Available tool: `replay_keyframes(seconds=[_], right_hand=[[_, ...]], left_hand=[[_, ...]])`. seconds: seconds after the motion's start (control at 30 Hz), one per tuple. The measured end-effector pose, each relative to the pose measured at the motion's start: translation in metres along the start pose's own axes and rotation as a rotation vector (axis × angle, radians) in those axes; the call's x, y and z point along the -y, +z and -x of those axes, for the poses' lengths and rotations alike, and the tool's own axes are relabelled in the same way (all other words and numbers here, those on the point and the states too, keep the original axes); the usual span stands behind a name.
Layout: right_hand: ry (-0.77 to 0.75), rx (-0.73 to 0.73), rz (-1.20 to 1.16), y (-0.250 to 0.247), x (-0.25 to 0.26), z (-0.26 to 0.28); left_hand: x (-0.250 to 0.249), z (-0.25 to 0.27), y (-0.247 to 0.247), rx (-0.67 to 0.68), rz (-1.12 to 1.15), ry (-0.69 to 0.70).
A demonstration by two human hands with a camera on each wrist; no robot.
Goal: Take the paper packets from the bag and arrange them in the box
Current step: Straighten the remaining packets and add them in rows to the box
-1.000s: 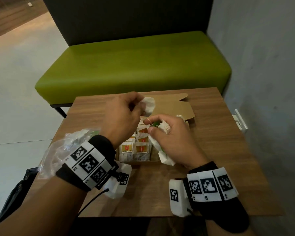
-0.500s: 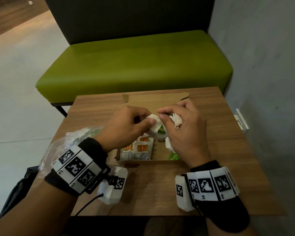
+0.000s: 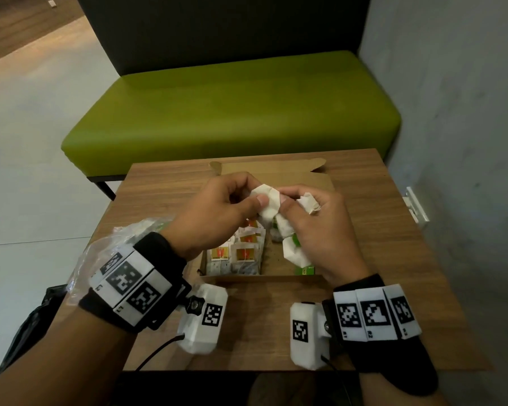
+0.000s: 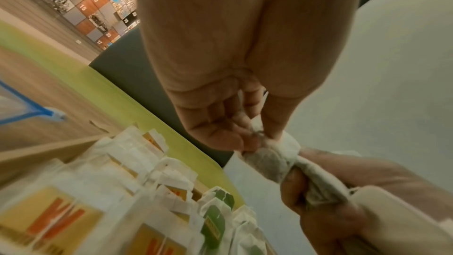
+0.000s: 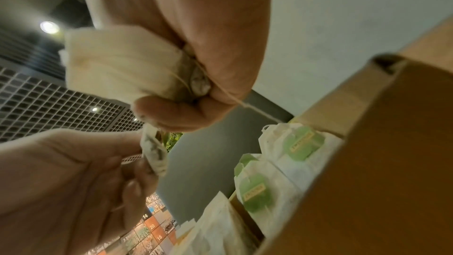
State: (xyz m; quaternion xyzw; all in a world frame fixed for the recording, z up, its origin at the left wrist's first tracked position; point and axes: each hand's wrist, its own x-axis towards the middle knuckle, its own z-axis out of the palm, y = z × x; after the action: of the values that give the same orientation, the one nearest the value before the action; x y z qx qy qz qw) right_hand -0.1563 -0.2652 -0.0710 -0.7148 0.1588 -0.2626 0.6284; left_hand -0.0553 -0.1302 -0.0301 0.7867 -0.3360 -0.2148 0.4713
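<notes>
- Both hands have come closer together over the last second: the left hand [image 3: 220, 213], which was holding its packet up alone, now meets the right hand [image 3: 314, 230] above the far part of the box [image 3: 264, 279].
- Left thumb and fingers pinch 1 end of a white paper packet [image 3: 266, 205]; the right hand's thumb and fingers curl around the other end and clutch more crumpled packets against the palm.
- From the right wrist view, a thin string [image 5: 255, 110] trails from that fist down toward the box.
- Risk, as I judge it: the string could snag on the green-tagged packets [image 5: 259, 193] standing at the box's right side and drag 1 out of line when the hands part.
- Pulling from both ends could also tear the thin paper and spill its dark, grainy filling.
- With several held at once, 1 may slip and land crooked on the row.
- Orange-tagged packets [image 3: 232, 256] stand upright in neat rows on the left side of the box; a bare strip of cardboard floor shows between the 2 groups.
- Packets are soft, matte, porous paper pouches, creased where squeezed.
- Box is stiff brown cardboard, lid flap [image 3: 276, 171] lying open toward the bench.
- Clear, crinkly plastic bag [image 3: 100, 253] lies on the wood-grain table [image 3: 379, 259], partly hidden behind the left wrist.
</notes>
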Motion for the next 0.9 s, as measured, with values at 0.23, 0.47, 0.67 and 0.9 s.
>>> replay_keyframes(seconds=[0.23,0.47,0.67,0.9], right_hand=[[0.129,0.059,-0.175,-0.004,-0.001,0.0],[0.073,-0.053,-0.119,-0.004,-0.004,0.0],[0.088,-0.015,-0.198,0.0,0.0,0.001],[0.235,-0.043,-0.263,0.0,-0.003,-0.001]], left_hand=[[0.0,-0.002,0.008,-0.118,-0.049,0.033],[-0.001,-0.007,0.018,-0.269,-0.09,0.067],[-0.003,-0.003,0.029,-0.328,-0.135,0.138],[0.001,-0.001,0.023,-0.22,-0.09,0.153]])
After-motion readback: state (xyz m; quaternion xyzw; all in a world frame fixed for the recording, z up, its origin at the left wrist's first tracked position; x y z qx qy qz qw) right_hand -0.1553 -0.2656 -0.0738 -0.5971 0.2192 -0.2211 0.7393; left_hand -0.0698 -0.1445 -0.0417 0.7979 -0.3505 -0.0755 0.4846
